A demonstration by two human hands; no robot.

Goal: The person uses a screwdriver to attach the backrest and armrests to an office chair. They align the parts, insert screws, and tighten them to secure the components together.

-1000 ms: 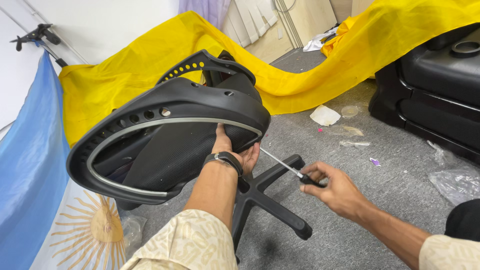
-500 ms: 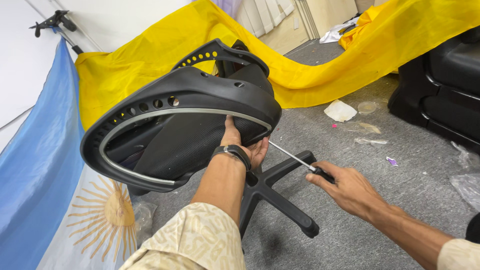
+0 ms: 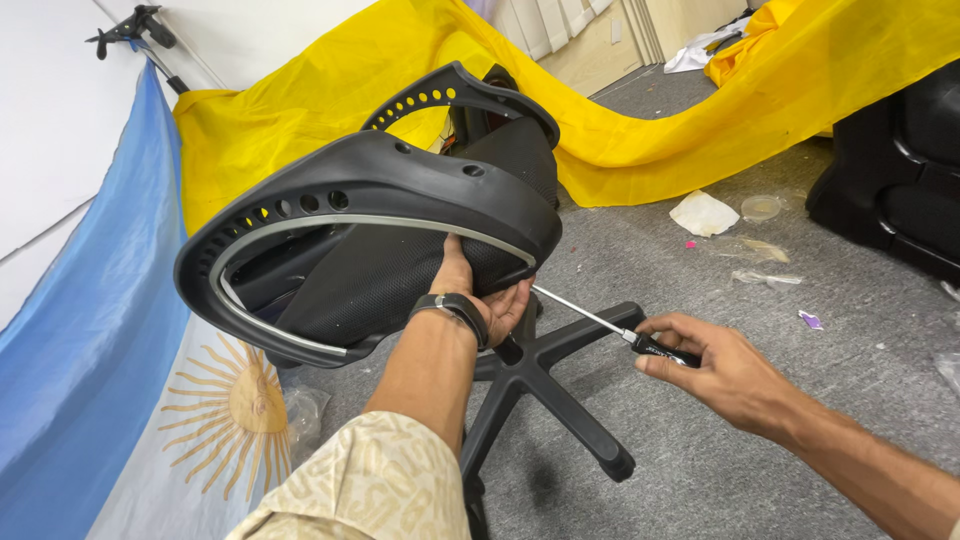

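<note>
My left hand (image 3: 478, 290) presses up under the black plastic office chair seat with its mesh panel (image 3: 370, 240), fingers curled against the lower rim and a black wrist strap (image 3: 450, 308) wrapped just below the palm. That hand props the seat, which sits tipped on its side, well off the floor, its perforated black frame arching over toward the wall. My right hand (image 3: 725, 370) is wrapped tight round the black handle of a long slim steel screwdriver (image 3: 610, 327), fingers folded close; the shaft points left and up, its tip reaching in under the seat's edge just beside my left fingers. I can't tell what the tip meets. Beneath both hands, the black five-spoke chair base (image 3: 545, 385) rests on the grey carpet floor (image 3: 760, 450). Further out, a bright yellow cloth (image 3: 640, 110) drapes along the back, a light blue and white flag with a golden sun (image 3: 150, 400) lies at left, and paper scraps (image 3: 703, 213) litter the carpet.
</note>
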